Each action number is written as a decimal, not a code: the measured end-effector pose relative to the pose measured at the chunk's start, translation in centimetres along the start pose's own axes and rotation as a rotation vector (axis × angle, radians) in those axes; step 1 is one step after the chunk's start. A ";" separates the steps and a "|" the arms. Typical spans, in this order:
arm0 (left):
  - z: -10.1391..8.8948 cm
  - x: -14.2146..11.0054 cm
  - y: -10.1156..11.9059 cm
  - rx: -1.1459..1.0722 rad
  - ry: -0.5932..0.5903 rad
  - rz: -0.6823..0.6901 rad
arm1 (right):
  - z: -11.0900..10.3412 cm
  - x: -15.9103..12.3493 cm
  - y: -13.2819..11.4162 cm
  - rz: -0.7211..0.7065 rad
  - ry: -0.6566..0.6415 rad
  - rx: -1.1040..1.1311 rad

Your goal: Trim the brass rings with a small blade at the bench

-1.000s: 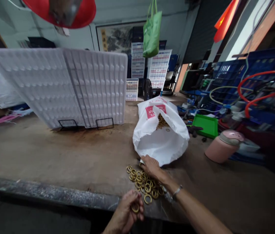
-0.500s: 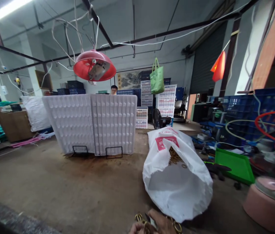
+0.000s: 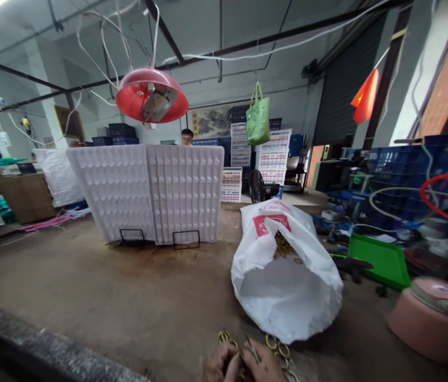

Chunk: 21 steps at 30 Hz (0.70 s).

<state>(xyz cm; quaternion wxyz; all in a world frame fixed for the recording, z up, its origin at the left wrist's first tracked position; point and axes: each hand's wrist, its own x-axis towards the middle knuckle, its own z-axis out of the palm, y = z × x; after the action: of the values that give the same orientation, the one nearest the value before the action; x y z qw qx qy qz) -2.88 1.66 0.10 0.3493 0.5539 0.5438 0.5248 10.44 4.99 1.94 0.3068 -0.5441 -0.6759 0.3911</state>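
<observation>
At the bottom edge, my left hand [image 3: 219,363] is closed, its fingers pinched on brass-coloured rings [image 3: 226,337] that stick out above it. Close against it, my right hand [image 3: 265,363] is closed around a thin pointed metal tool [image 3: 252,350] whose kind I cannot make out. More brass-coloured rings [image 3: 282,350] lie beside the right hand's outer side, by the sack's mouth. Just beyond, a white plastic sack [image 3: 287,297] with red print lies open toward me, and loose rings [image 3: 284,245] show through its torn top. Where my fingers meet is partly hidden.
Two white moulded trays [image 3: 186,193] stand upright in black wire stands [image 3: 186,240]. A red lamp [image 3: 152,95] hangs above. To the right are a green tray [image 3: 378,260], a pink lidded container [image 3: 432,318] and red hoses [image 3: 442,185]. Behind the trays is a person [image 3: 186,137].
The view has tilted slightly downward, so more of both hands shows. They stay close together, and the rings beside my right hand are now more visible.
</observation>
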 end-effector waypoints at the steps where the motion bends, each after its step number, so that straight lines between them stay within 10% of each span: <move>1: -0.1 -0.1 0.7 0.015 -0.028 0.008 | -0.2 -0.2 -0.5 -0.003 -0.025 0.024; 11: -2.5 -0.7 6.4 -0.345 -0.264 -0.454 | -1.4 -1.1 -4.6 -0.087 -0.054 0.078; 21: -3.2 -1.0 6.1 -0.467 -0.259 -0.473 | -1.0 -1.2 -5.2 -0.147 -0.100 0.100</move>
<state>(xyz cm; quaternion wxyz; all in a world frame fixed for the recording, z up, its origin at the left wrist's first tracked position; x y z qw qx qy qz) -4.40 -0.91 6.45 0.6444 0.3798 0.4735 0.4650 8.96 3.45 6.97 0.3274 -0.4569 -0.7082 0.4272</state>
